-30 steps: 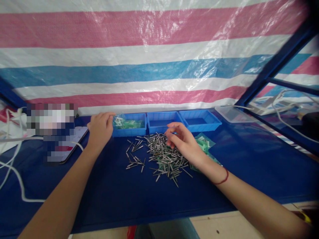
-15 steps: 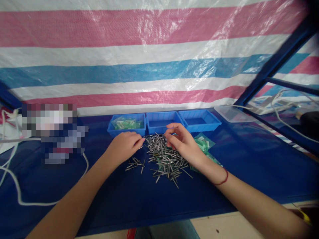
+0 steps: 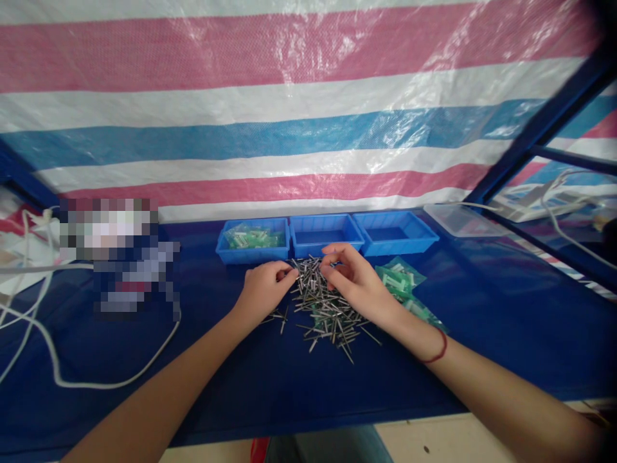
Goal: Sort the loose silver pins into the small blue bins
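A heap of small metal pins (image 3: 324, 308) lies on the blue table (image 3: 241, 366) in front of me. My left hand (image 3: 264, 288) rests at the heap's left edge, fingers curled and pinched at some pins. My right hand (image 3: 354, 280) sits on the heap's right side, its fingers also pinched over pins; what each pinch holds is too small to make out. Three blue trays stand behind the heap: the left tray (image 3: 231, 250) holds green-and-white parts in clear bags, while the middle tray (image 3: 322, 241) and right tray (image 3: 400, 239) show only bare blue floors.
Clear bags of green parts (image 3: 400, 278) lie right of the heap. A white cable (image 3: 72, 379) loops over the table's left side beside a blurred object (image 3: 120, 257). A clear plastic lid (image 3: 453, 218) and more cables sit at the right. A striped tarp hangs behind.
My left hand came away from the left tray and moved right to the pin heap, closing in beside my right hand. The right hand stayed on the heap.
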### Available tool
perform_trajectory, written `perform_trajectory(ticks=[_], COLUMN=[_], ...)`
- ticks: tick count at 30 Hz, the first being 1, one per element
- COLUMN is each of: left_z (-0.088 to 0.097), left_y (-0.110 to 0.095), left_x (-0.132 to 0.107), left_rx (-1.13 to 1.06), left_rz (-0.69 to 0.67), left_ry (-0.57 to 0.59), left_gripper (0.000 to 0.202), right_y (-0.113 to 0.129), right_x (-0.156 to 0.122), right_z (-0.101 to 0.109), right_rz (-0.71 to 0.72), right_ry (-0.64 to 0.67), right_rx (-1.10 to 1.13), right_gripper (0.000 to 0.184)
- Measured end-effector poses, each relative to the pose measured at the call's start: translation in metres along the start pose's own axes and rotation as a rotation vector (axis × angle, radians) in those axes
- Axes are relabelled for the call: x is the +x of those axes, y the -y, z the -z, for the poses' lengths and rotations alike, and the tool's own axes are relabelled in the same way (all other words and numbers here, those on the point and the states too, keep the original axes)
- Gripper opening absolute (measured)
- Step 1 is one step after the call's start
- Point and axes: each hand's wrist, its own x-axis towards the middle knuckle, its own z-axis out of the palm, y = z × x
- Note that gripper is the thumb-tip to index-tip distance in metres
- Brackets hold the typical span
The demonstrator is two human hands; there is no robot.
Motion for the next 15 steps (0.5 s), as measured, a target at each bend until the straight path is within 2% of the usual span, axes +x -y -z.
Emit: perform_trajectory(ticks=[7,15], left_z=[-0.0030,-0.0045], left_y=[0.0048,0.0010], left_x=[0.0039,0.0047], left_rx=[-0.050,-0.074], left_rz=[0.011,0.049], left_ry=[-0.007,-0.016], left_gripper=[0.029,0.027], right_y=[0.0007,0.0030], right_x=[-0.0011,-0.0028], right_z=[-0.0020,-0.0051], right_rz=[-0.006,-0.012], right_ry=[-0.010,-0.024], right_rx=[-0.032,-0.060], right_gripper=[0.029,0.029])
